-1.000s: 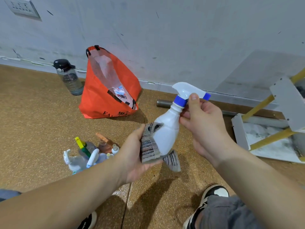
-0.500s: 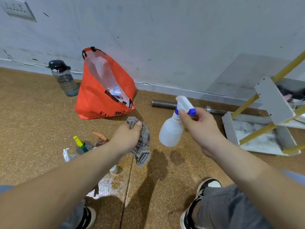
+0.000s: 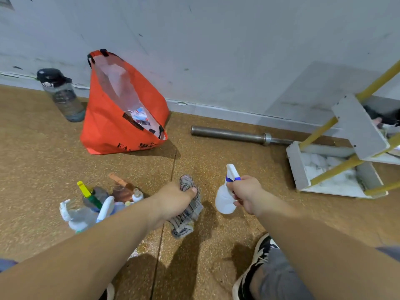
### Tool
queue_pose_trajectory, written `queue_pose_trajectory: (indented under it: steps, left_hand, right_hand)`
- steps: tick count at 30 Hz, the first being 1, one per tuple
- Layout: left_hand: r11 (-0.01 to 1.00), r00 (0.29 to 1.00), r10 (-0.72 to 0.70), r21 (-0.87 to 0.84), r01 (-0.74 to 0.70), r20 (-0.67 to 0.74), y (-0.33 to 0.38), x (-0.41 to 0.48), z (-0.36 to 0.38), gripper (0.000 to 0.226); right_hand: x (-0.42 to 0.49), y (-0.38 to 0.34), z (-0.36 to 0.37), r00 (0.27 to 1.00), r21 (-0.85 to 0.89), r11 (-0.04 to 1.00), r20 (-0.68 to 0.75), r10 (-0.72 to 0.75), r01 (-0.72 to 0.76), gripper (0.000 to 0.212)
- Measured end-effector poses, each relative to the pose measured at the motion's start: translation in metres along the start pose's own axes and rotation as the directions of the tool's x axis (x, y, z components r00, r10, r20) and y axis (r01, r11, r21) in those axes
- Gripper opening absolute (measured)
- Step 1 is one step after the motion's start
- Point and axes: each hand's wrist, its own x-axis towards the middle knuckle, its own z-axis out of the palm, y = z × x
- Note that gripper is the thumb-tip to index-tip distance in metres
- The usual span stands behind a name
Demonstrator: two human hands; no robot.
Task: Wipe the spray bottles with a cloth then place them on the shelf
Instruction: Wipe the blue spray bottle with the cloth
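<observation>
Speckled brown floor [image 3: 32, 165] runs up to a scuffed grey wall [image 3: 216, 50]. The left hand [image 3: 173, 200] has its fingers clenched round a bunched striped cloth [image 3: 186, 217], whose end hangs below the fist. Just to its right and apart from the cloth, the right hand [image 3: 246, 193] holds a white spray bottle [image 3: 224, 198] with a blue collar, fingers wrapped round its neck, the body tilted. A white shelf [image 3: 296, 165] with yellow posts stands well to the right. More spray bottles [image 3: 93, 204] lie heaped on the floor at left, near an orange bag [image 3: 104, 131] and a water bottle [image 3: 62, 98]. A metal bar [image 3: 227, 133] lies along the wall.
</observation>
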Motion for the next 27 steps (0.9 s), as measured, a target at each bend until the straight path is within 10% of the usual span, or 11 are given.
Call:
queue_pose_trajectory:
  steps: [12, 23, 27]
  left_hand:
    - [0.988, 0.987, -0.154, -0.007, 0.154, -0.055, -0.021, 0.056, -0.006, 0.038]
    - [0.987, 0.987, -0.147, 0.061, 0.151, -0.061, -0.037, 0.051, -0.012, 0.049]
    - [0.987, 0.990, -0.121, 0.101, 0.128, -0.072, -0.039, 0.031, -0.016, 0.054]
  right_hand:
    - [0.093, 0.020, 0.046, 0.978, 0.192, 0.959, -0.060, -0.202, 0.210, 0.014]
    - [0.107, 0.043, 0.047, 0.997, 0.171, 0.983, -0.035, 0.076, -0.069, 0.028]
    - [0.058, 0.043, 0.064, 0.961, -0.160, 0.963, 0.141, 0.239, -0.216, 0.033]
